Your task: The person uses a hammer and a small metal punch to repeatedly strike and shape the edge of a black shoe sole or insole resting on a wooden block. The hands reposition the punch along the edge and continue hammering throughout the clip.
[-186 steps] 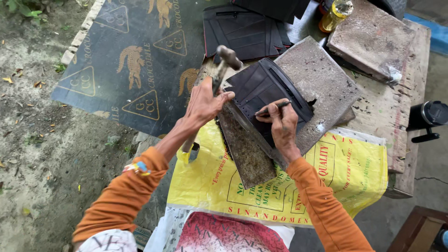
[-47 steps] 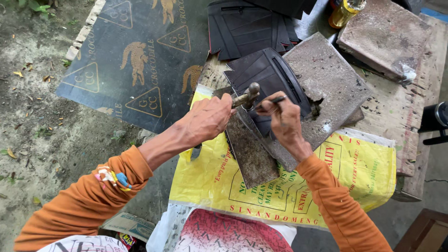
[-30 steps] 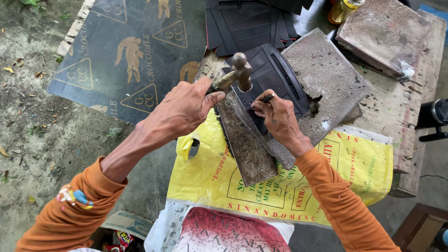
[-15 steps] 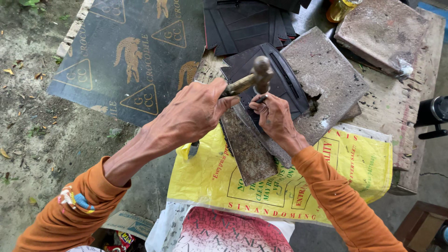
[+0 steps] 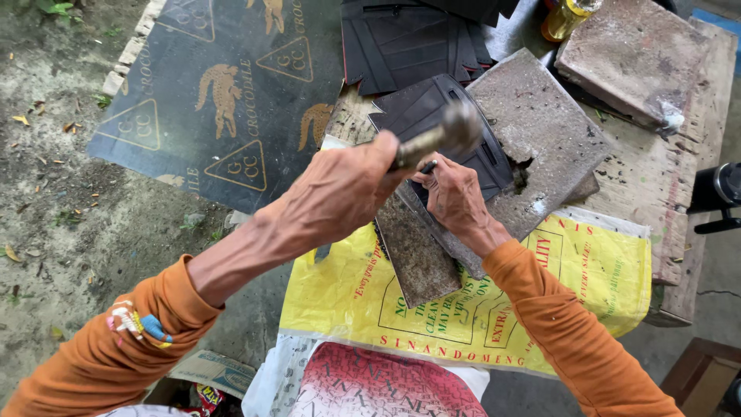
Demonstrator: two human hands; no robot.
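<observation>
My left hand grips the handle of a hammer, whose metal head is raised over a black ribbed rubber piece. That piece lies on a grey stone slab. My right hand rests on the rubber piece and pinches a thin dark punch or nail upright against it. A rusty metal plate leans under the rubber piece, below my right hand. Both arms wear orange sleeves.
A yellow printed sack covers the wooden bench. Another stone slab and a yellow bottle stand at the back. More black rubber pieces and a dark printed sheet lie beyond, over bare ground on the left.
The hammer has swung up and rightward above the rubber piece; earlier it was lower, beside my right hand. My right hand stays on the rubber piece with the punch.
</observation>
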